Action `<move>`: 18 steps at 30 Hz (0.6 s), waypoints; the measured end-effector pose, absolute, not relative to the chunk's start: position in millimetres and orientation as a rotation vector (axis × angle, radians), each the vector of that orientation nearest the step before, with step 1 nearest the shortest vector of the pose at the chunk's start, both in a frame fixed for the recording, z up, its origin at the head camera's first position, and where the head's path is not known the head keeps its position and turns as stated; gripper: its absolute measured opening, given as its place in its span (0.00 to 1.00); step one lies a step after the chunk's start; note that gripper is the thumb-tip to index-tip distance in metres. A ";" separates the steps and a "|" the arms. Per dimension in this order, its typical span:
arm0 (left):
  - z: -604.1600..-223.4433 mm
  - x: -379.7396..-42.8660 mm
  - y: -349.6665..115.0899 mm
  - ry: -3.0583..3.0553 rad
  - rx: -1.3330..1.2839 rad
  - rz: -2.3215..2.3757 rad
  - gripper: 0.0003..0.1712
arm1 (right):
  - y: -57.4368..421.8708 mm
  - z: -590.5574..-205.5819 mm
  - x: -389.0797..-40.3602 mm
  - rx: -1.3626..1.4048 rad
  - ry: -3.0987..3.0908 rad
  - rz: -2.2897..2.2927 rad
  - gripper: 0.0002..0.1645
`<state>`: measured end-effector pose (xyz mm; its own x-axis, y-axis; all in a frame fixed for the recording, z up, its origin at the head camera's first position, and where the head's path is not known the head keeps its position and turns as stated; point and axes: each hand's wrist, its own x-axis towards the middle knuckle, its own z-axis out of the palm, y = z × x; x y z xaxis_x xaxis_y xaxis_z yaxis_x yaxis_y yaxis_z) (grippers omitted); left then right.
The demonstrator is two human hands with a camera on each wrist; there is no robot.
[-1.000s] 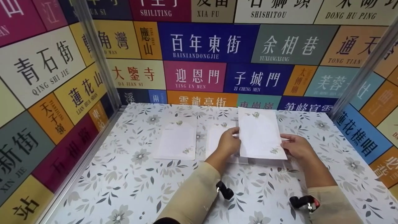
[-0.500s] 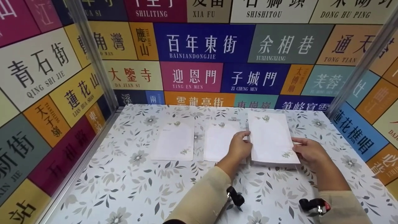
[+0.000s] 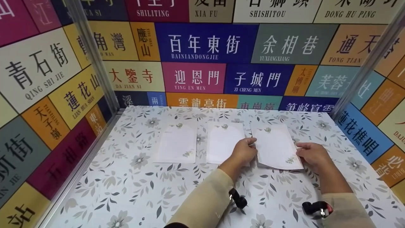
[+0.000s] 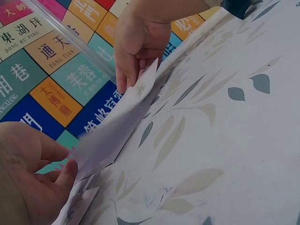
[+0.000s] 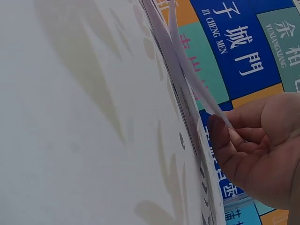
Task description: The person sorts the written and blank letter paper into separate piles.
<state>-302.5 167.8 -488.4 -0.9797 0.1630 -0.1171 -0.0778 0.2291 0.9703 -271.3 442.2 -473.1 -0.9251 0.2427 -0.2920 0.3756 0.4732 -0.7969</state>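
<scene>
A white sheet of paper [image 3: 276, 145] with small floral prints at its top and lower right corner lies low over the table on the right. My left hand [image 3: 244, 151] pinches its left edge, and my right hand [image 3: 313, 154] pinches the right edge. In the left wrist view the sheet [image 4: 110, 133] bows between both hands, its near corner lifted. The right wrist view shows thumb and fingers of the right hand [image 5: 262, 145] gripping the paper's edge. A matching sheet [image 3: 224, 142] lies flat just left, partly behind the left hand; another sheet [image 3: 177, 144] is farther left.
The table [image 3: 133, 193] wears a white cloth printed with grey leaves and flowers. Panels of coloured street-name signs [image 3: 205, 44] stand behind and at both sides, with clear corner posts [image 3: 98, 60]. Black devices [image 3: 238, 199] are strapped at both wrists.
Both hands have carried the sheet to the right and lowered it toward the table, uncovering the middle sheet. In the last half second it has mainly come down.
</scene>
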 end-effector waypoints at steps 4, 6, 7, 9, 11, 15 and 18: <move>-487.3 -299.6 168.4 2.316 0.082 1.762 0.27 | 442.9 -473.1 -268.7 0.565 2.610 -1.389 0.35; -487.4 -298.7 168.7 2.319 0.079 1.741 0.26 | 443.3 -472.7 -267.4 0.580 2.607 -1.377 0.36; -487.3 -298.4 168.8 2.321 0.080 1.735 0.25 | 443.4 -472.5 -266.8 0.584 2.604 -1.377 0.37; -486.8 -298.0 168.8 2.323 0.081 1.720 0.25 | 443.1 -471.1 -265.9 0.608 2.583 -1.380 0.39; -485.7 -297.6 168.0 2.325 0.079 1.699 0.25 | 443.3 -469.5 -266.5 0.636 2.565 -1.391 0.40; -484.0 -297.7 165.3 2.315 0.074 1.695 0.25 | 441.9 -467.3 -271.3 0.662 2.560 -1.409 0.40; -485.5 -298.7 160.6 2.285 0.080 1.732 0.25 | 435.4 -465.5 -274.3 0.601 2.577 -1.438 0.41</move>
